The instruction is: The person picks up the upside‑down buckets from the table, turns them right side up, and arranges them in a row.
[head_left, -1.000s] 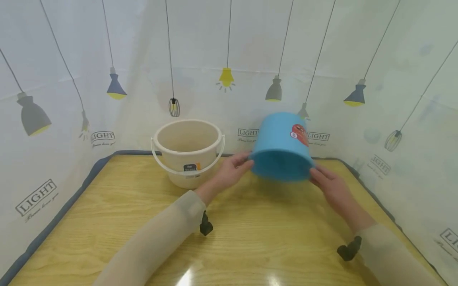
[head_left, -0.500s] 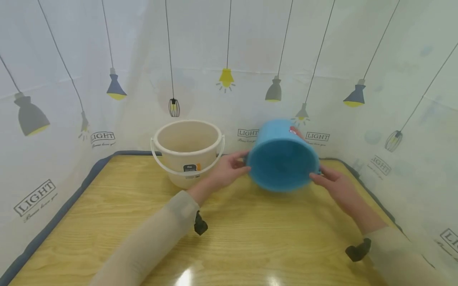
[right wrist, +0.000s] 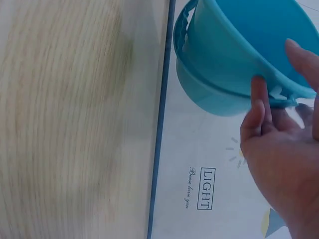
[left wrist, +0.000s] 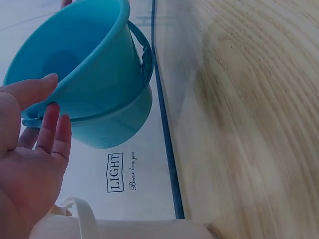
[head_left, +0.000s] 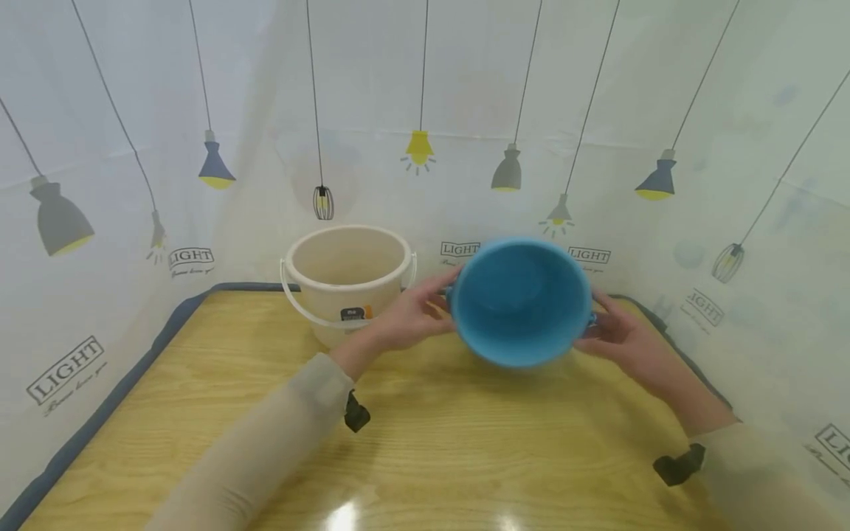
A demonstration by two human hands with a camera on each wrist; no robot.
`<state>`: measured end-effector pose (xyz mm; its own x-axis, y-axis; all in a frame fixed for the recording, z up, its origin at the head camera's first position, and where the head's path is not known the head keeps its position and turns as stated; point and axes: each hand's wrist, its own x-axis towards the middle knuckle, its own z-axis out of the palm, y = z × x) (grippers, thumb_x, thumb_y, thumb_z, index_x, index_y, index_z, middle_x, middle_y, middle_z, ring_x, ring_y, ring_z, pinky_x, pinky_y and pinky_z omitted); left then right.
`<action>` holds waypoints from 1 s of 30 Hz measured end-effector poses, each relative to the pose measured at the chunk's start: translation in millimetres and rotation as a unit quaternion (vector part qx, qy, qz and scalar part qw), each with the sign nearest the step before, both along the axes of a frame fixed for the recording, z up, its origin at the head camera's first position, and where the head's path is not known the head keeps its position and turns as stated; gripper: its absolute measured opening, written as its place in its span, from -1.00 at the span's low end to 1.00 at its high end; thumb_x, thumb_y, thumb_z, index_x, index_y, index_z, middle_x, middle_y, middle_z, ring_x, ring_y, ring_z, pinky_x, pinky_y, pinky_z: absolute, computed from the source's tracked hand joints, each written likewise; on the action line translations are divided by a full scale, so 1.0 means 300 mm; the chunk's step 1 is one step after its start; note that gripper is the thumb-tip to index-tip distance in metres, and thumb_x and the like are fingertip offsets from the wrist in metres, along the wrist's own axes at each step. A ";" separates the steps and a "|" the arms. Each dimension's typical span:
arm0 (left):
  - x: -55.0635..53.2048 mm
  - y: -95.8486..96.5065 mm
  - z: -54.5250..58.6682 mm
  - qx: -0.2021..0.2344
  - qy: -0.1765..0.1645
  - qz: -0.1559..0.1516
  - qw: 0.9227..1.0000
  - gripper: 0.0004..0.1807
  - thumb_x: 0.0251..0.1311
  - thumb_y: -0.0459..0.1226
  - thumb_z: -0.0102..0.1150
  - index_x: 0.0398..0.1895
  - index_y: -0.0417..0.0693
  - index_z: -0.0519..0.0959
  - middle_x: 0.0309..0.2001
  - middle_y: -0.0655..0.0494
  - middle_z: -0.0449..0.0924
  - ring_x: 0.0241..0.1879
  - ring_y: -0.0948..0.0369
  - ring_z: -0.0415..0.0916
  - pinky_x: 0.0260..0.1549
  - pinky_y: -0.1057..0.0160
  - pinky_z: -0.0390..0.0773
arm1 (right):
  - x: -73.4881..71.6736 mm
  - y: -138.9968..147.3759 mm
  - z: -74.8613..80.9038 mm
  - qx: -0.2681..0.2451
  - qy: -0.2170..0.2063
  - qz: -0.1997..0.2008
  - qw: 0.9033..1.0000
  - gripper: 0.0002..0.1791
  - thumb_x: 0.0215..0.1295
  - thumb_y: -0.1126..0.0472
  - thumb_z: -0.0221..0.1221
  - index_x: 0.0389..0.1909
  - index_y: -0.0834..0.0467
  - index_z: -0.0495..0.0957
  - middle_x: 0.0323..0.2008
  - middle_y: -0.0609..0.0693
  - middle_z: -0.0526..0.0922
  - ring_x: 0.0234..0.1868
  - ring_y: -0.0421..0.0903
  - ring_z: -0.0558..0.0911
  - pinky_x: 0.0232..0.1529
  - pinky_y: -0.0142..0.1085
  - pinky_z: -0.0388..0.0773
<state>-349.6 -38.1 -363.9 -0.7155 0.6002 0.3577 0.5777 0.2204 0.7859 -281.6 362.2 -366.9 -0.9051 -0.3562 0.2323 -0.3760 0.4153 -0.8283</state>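
A blue plastic bucket (head_left: 521, 302) is held up above the wooden table, tilted so its mouth faces the head camera. My left hand (head_left: 415, 313) grips its left rim, thumb over the edge and fingers underneath, as the left wrist view shows on the blue bucket (left wrist: 99, 74). On the opposite side my right hand (head_left: 627, 343) pinches the rim near the handle joint, thumb reaching inside the mouth. The bucket's handle (right wrist: 182, 32) hangs down around its outer wall in the right wrist view. Left of it stands a cream bucket (head_left: 345, 295) with its white handle lowered, partly behind my left hand.
The wooden table (head_left: 425, 435) carries the cream bucket near its back edge. A pale sheet (head_left: 372, 88) printed with lamps and LIGHT lettering rises behind and along both sides. Dark blue trim (head_left: 159, 332) runs along the table's edge.
The blue bucket has tipped from mouth-down to mouth-forward, its inside now showing and its red label out of sight. Both hands have turned with it, keeping hold of the rim.
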 end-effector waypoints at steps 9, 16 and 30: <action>-0.006 -0.016 0.028 -0.027 0.053 -0.018 0.998 0.24 0.23 -0.33 0.62 0.82 0.40 0.02 0.62 0.03 0.38 0.05 0.16 0.66 -0.06 0.10 0.76 | 0.004 0.014 0.001 -0.004 0.017 0.018 1.000 0.20 0.50 0.40 0.35 0.82 -0.31 -0.21 0.24 0.04 0.79 0.07 -0.19 0.83 0.11 -0.37 0.80; -0.006 -0.023 0.043 -0.044 0.072 -0.006 0.996 0.27 0.17 -0.33 0.66 0.82 0.34 0.03 0.64 0.06 0.37 0.01 0.15 0.63 -0.04 0.03 0.76 | -0.008 0.026 0.003 0.000 0.025 0.023 0.999 0.19 0.49 0.41 0.34 0.82 -0.32 -0.17 0.29 0.06 0.76 0.06 -0.14 0.84 0.10 -0.34 0.82; -0.006 -0.027 0.058 -0.002 0.021 -0.075 0.997 0.20 0.36 -0.25 0.52 0.83 0.48 -0.10 0.80 0.39 -0.01 0.67 -0.12 0.28 0.64 -0.22 0.35 | -0.013 0.046 0.022 0.011 0.019 -0.007 1.000 0.04 0.55 0.33 0.32 0.81 -0.31 -0.01 0.41 -0.04 0.70 0.20 -0.27 0.78 0.13 -0.38 0.77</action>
<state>-351.4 -46.2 -346.7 -0.6021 0.7012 0.3819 0.6361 0.1321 0.7602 -285.5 375.9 -360.2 -0.9006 -0.3494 0.2586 -0.4010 0.4381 -0.8045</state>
